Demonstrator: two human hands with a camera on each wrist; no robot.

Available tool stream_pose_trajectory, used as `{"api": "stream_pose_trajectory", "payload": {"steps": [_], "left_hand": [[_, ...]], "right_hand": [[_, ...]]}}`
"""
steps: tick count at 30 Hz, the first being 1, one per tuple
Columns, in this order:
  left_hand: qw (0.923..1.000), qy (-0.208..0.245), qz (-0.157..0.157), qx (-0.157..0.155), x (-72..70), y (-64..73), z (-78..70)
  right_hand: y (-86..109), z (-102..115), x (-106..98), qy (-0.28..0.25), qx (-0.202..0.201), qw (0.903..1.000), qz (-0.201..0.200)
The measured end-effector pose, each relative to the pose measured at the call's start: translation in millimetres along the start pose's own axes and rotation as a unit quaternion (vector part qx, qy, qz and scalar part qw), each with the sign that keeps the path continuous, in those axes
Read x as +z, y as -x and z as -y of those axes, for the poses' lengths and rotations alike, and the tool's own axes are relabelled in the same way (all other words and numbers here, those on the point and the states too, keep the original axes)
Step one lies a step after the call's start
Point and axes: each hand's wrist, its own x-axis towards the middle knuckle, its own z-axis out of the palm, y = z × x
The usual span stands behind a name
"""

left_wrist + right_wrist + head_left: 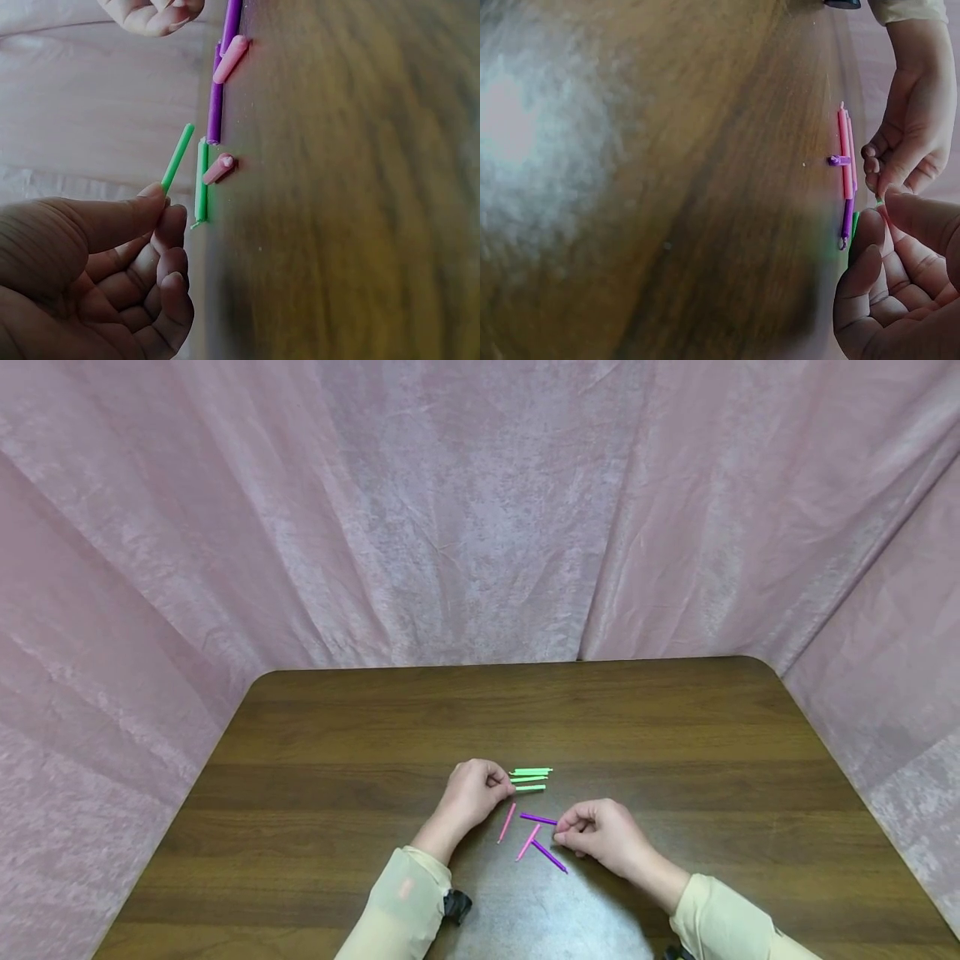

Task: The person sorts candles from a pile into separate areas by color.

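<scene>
On the near side of the green candle row (532,770), my right hand (602,837) sits by a purple candle (538,818); I cannot tell whether it grips. At the row's left end, my left hand (471,789) pinches one loose green candle (178,159): likely aligning, calling for gentle lowering, then release.

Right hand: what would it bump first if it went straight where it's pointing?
Probably the farther purple stick, close ahead of the right hand in the head view; whether they touch is unclear.

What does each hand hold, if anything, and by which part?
The left hand pinches a green candle by one end; whether the right hand holds anything cannot be told.
</scene>
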Motion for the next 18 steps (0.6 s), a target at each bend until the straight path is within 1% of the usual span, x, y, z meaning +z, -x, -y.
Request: {"api": "stream_pose_trajectory", "payload": {"steps": [5,9,13,18], "left_hand": [[1.0,0.001,-0.007,-0.001,1.2,-3.6,4.1],[0.9999,0.004,-0.007,-0.005,1.3,-5.5,5.0],[1.0,0.001,-0.006,-0.005,2.0,-7.6,5.6],[0.9999,-0.01,-0.007,0.002,3.0,-10.7,5.7]], "right_hand": [[1.8,-1.5,1.3,-0.002,-0.005,1.0,0.002],[2.5,-1.5,3.6,0.008,-0.006,1.0,0.003],[3.8,-1.0,6.9,0.032,-0.012,0.9994,-0.006],[5.8,1.6,9.8,0.066,-0.012,0.9977,-0.01]]}}
